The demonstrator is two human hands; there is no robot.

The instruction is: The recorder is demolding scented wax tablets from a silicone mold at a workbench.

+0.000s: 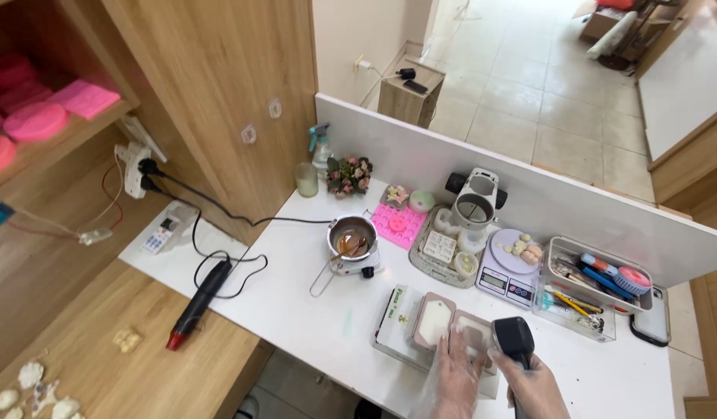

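Left hand (pixel 457 374) flat on mould (pixel 472 335), fingers spread, gripping nothing. Right hand (pixel 538 392) closed around black tool (pixel 514 341), aimed at mould. Second mould (pixel 434 320) just beside, on table (pixel 312 318).

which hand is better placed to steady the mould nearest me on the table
The left hand: it already rests on the near mould, beside the white-filled mould. The right hand is busy gripping a black tool.

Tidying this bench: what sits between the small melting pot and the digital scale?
Between the melting pot and the scale, the head view shows a pink mould and a tray of small white pieces.
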